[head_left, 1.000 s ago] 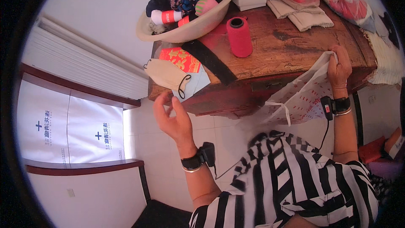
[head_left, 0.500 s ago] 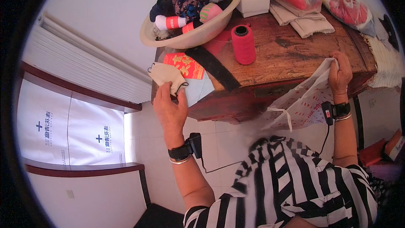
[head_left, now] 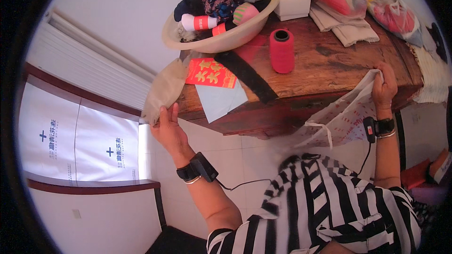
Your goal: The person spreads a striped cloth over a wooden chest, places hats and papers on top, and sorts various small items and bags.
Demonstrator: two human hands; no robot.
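Observation:
My left hand [head_left: 168, 129] is at the left corner of the wooden chest, its fingers closed on the edge of a beige face mask [head_left: 165, 87]. The mask is lifted off the chest top, slightly smeared, and its ear loops do not show. On the right, my right hand [head_left: 385, 87] grips the upper edge of a whitish plastic bag [head_left: 346, 113] with red print. The bag hangs in front of the chest, held by its far side. Beside the mask lie a red envelope [head_left: 212, 73] with gold characters and a pale blue paper [head_left: 220, 101].
On the wooden chest [head_left: 329, 61] stand a red thread cone [head_left: 282, 56] and a cream basin [head_left: 212, 44] of cloth and yarn. A black strip [head_left: 247, 77], white box [head_left: 293, 7], folded beige cloth [head_left: 351, 30] and stuffed plastic bags [head_left: 395, 14] lie there too.
My left hand has moved left and picked the face mask up off the red envelope, uncovering more of the envelope and the paper. My right hand still holds the bag.

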